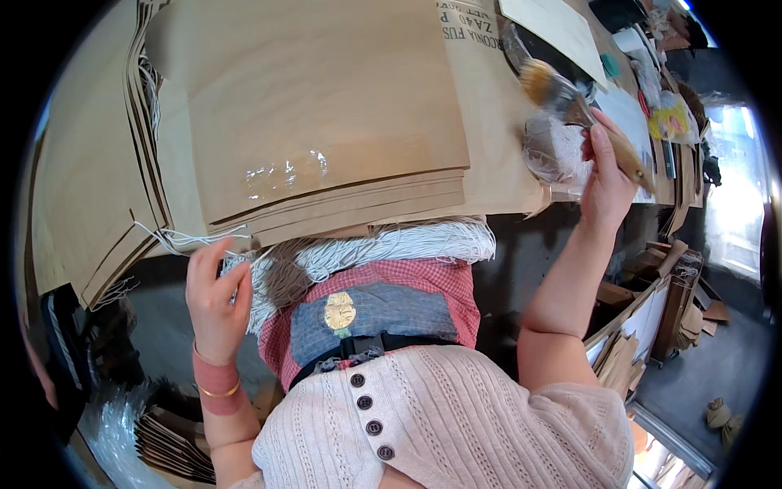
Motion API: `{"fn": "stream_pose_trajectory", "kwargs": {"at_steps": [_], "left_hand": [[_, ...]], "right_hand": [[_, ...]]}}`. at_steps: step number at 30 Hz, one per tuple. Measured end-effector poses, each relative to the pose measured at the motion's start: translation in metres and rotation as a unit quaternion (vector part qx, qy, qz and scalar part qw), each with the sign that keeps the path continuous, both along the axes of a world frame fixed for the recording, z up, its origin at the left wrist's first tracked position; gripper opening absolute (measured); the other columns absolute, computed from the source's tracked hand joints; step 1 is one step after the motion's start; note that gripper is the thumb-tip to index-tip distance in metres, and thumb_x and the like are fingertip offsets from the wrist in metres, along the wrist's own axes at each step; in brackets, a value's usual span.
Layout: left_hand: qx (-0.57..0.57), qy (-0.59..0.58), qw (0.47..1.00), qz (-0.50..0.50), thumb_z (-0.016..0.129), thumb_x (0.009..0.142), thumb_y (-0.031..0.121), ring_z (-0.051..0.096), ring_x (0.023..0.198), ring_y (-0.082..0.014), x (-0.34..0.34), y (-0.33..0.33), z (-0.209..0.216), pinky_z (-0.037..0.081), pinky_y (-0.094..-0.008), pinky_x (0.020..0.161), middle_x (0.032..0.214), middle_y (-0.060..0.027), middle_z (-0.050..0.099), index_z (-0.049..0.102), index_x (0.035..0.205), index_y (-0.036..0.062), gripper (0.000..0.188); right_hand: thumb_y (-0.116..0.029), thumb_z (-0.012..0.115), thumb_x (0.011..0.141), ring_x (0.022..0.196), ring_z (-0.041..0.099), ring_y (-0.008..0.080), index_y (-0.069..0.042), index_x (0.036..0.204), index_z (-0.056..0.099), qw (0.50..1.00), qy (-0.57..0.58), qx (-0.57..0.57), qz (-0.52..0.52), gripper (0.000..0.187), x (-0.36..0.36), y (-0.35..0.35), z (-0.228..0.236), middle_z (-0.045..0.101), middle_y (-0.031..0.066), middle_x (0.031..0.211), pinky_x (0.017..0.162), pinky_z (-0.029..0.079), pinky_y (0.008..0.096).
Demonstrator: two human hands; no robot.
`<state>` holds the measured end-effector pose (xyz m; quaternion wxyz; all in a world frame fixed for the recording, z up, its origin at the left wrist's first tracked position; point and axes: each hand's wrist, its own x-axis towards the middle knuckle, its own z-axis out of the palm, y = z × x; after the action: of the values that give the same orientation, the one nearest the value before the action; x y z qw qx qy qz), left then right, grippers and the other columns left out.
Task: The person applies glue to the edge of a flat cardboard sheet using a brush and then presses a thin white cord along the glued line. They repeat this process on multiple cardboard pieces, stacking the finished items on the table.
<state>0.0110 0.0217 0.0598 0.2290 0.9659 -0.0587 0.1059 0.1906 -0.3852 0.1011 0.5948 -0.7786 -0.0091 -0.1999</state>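
My right hand (pixel 609 167) is wrapped round the wooden handle of a flat paint brush (pixel 627 155), whose bristles point up and left over the bench. My left hand (pixel 218 293) is raised at the bench's near edge, its fingers curled on a few thin white strings (pixel 175 238). The strings stretch left from the fingertips across the brown paper. In front of me lies a stack of brown paper sheets (pixel 326 106), its top sheet glossy and wet near the front edge. A thick bundle of white strings (pixel 399 248) rests across my lap.
Another stack of brown paper (pixel 81 171) stands on the left, with string ends sticking out. Beyond the brush are a dark round basin (pixel 515 49) and a plastic-wrapped white bundle (pixel 554 151). A white board (pixel 558 28) lies behind. Cardboard pieces (pixel 619 363) stand at the lower right.
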Motion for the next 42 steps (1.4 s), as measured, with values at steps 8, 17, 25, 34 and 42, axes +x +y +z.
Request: {"fn": "stream_pose_trajectory", "kwargs": {"at_steps": [8, 17, 25, 34, 42], "left_hand": [[-0.386, 0.084, 0.918, -0.016, 0.058, 0.076, 0.005, 0.05, 0.075, -0.0234, -0.049, 0.005, 0.056, 0.041, -0.0348, 0.069, 0.074, -0.0117, 0.058, 0.049, 0.07, 0.0026, 0.011], [-0.489, 0.013, 0.87, -0.066, 0.062, 0.078, 0.013, 0.05, 0.052, -0.0154, -0.08, 0.052, 0.088, 0.035, -0.0263, 0.046, 0.058, -0.0073, 0.053, 0.054, 0.066, 0.0003, 0.019], [-0.378, -0.046, 0.924, 0.022, 0.055, 0.086, 0.007, 0.039, 0.066, -0.0125, -0.078, 0.125, 0.084, 0.027, -0.0238, 0.059, 0.073, -0.0062, 0.045, 0.051, 0.076, -0.0017, 0.013], [-0.33, 0.144, 0.925, 0.121, 0.062, 0.088, 0.011, 0.055, 0.075, -0.0061, 0.044, 0.146, -0.054, 0.044, -0.0207, 0.068, 0.081, -0.0007, 0.063, 0.066, 0.092, -0.0031, 0.015], [-0.241, 0.154, 0.938, 0.197, 0.064, 0.084, 0.012, 0.055, 0.061, -0.008, 0.053, 0.141, -0.074, 0.046, -0.0245, 0.057, 0.069, -0.0008, 0.063, 0.066, 0.083, -0.0039, 0.016]], "right_hand": [[0.004, 0.058, 0.075, 0.097, 0.059, 0.0296, -0.002, 0.105, 0.067, 0.857, -0.035, -0.513, 0.026, 0.031, -0.045, 0.0, -0.034, 0.063, 0.0136, 0.106, 0.085, 0.047, 0.0395], [-0.007, 0.063, 0.081, 0.077, 0.056, 0.0271, -0.002, 0.097, 0.064, 0.794, 0.01, -0.121, 0.595, 0.016, -0.125, 0.144, -0.064, 0.061, 0.0098, 0.088, 0.073, 0.046, 0.0409], [-0.006, 0.068, 0.077, 0.067, 0.057, 0.0185, -0.003, 0.083, 0.07, 0.843, 0.054, -0.077, 0.53, 0.007, -0.078, 0.02, 0.052, 0.059, 0.0038, 0.069, 0.068, 0.045, 0.0327], [-0.008, 0.068, 0.078, 0.065, 0.053, 0.0068, 0.003, 0.084, 0.068, 0.924, 0.2, -0.186, 0.268, 0.013, 0.017, 0.041, -0.058, 0.06, 0.0022, 0.068, 0.059, 0.043, 0.0222], [-0.003, 0.068, 0.076, 0.061, 0.051, 0.0085, 0.001, 0.078, 0.063, 0.945, 0.151, -0.184, 0.223, 0.006, 0.012, 0.057, -0.103, 0.053, 0.0009, 0.066, 0.054, 0.044, 0.0241]]}}
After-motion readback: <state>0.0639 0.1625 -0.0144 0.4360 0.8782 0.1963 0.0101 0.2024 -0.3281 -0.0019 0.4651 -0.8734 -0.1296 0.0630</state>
